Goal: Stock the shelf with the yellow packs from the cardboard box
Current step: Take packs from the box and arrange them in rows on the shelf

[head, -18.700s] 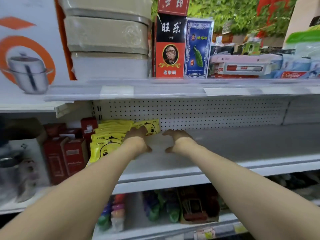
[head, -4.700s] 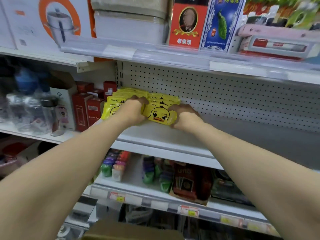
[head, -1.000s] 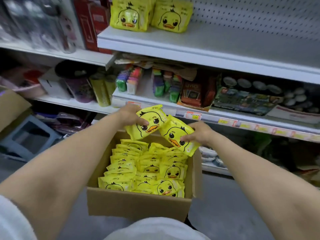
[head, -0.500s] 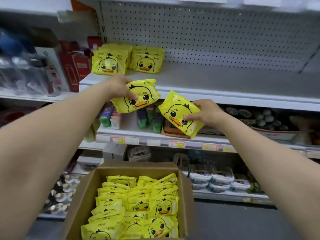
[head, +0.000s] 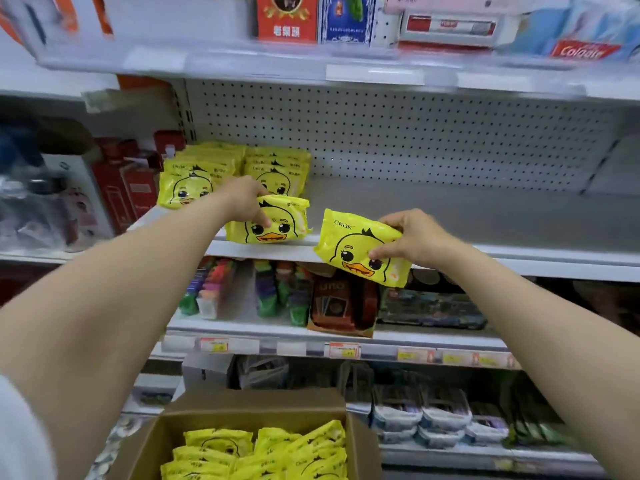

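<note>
My left hand (head: 244, 201) grips a yellow duck-print pack (head: 277, 223) at the front edge of the white shelf (head: 450, 216), just in front of two rows of the same packs (head: 277, 169) standing at the shelf's left end. My right hand (head: 412, 239) holds a second yellow pack (head: 353, 247), tilted, in front of the shelf lip and a little lower. The open cardboard box (head: 249, 407) sits at the bottom centre with several yellow packs (head: 263, 452) inside.
Red boxes (head: 124, 188) stand left of the shelved packs. A pegboard back wall (head: 398, 133) lines the shelf, whose right part is bare. Card decks and small toys (head: 284, 292) fill the shelf below; boxed goods and toothpaste (head: 450, 26) sit on the shelf above.
Both hands have risen from above the box up to shelf level with a pack each. The left pack has reached the shelf's front edge; the right pack sits level with the shelf lip.
</note>
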The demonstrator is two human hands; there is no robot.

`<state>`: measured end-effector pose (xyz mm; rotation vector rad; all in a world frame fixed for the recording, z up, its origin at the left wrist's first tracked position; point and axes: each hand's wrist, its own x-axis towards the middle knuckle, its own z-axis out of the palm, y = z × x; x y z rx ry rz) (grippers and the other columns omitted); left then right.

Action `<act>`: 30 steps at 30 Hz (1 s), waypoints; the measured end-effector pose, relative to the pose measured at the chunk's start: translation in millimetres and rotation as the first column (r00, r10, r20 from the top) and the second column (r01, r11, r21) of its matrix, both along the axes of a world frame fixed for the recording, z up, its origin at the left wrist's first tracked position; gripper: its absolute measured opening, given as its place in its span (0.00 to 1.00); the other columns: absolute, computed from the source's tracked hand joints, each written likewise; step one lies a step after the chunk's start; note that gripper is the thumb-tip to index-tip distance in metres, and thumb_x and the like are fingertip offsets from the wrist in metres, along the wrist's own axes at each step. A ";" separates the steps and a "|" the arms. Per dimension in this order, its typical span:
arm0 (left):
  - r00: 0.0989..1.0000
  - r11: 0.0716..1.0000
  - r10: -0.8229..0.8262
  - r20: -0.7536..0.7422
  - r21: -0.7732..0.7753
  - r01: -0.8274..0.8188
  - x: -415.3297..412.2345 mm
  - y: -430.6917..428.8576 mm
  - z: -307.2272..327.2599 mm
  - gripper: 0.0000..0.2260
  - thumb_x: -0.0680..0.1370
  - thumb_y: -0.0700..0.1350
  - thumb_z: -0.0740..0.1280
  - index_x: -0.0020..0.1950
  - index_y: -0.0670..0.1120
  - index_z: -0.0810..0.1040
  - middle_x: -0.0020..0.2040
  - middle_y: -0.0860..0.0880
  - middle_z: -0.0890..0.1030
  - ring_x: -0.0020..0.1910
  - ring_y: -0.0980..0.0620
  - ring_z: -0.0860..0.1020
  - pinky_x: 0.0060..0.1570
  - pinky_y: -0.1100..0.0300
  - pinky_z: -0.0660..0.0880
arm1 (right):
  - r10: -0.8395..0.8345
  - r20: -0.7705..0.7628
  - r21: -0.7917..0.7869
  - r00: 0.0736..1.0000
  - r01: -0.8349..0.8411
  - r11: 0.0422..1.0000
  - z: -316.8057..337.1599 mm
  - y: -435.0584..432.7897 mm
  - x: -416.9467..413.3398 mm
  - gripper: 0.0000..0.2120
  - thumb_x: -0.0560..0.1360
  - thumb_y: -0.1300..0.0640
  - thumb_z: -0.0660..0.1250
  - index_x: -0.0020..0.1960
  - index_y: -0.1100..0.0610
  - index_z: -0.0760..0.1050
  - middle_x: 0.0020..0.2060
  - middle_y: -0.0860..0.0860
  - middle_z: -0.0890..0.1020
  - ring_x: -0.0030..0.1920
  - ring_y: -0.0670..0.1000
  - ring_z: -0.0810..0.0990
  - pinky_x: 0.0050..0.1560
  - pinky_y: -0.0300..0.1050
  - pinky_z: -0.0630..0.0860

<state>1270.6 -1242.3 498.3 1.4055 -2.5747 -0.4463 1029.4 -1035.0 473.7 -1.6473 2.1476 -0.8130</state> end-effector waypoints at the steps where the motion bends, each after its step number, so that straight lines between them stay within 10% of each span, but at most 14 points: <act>1: 1.000 1.000 -0.001 0.019 0.003 0.001 -4.7 -6.0 -1.3 0.36 0.68 0.51 0.78 0.73 0.44 0.70 0.71 0.45 0.72 0.71 0.42 0.68 0.67 0.50 0.67 | 0.010 -0.012 0.005 1.000 -0.010 1.000 2.6 -3.5 -0.9 0.13 0.64 0.50 0.82 0.46 0.46 0.83 0.37 0.41 0.85 0.42 0.45 0.82 0.45 0.38 0.76; 11: 0.984 0.998 -0.063 0.169 -0.009 0.066 -42.4 -62.5 -2.0 0.35 0.75 0.53 0.72 0.78 0.49 0.60 0.77 0.47 0.61 0.74 0.44 0.63 0.70 0.51 0.65 | 0.090 -0.037 0.017 0.995 -0.089 0.996 11.5 -63.8 -15.0 0.13 0.65 0.50 0.81 0.47 0.45 0.84 0.36 0.40 0.85 0.41 0.42 0.82 0.44 0.39 0.75; 17: 0.991 0.997 -0.072 0.116 -0.031 0.076 -49.3 -89.8 -9.7 0.32 0.72 0.51 0.76 0.71 0.47 0.67 0.64 0.45 0.75 0.60 0.43 0.75 0.58 0.49 0.75 | 0.112 -0.055 0.039 0.992 -0.110 0.993 7.2 -104.5 -19.7 0.17 0.63 0.45 0.81 0.50 0.47 0.83 0.39 0.43 0.85 0.41 0.45 0.82 0.44 0.42 0.78; 30: 0.994 0.963 -0.082 0.077 -0.253 0.099 -62.7 -152.1 -21.1 0.30 0.68 0.51 0.77 0.67 0.57 0.69 0.57 0.45 0.71 0.55 0.40 0.73 0.54 0.48 0.74 | 0.234 0.036 0.066 0.972 -0.236 0.970 4.3 -176.3 -3.6 0.18 0.67 0.53 0.79 0.53 0.42 0.80 0.45 0.38 0.83 0.47 0.43 0.82 0.49 0.38 0.77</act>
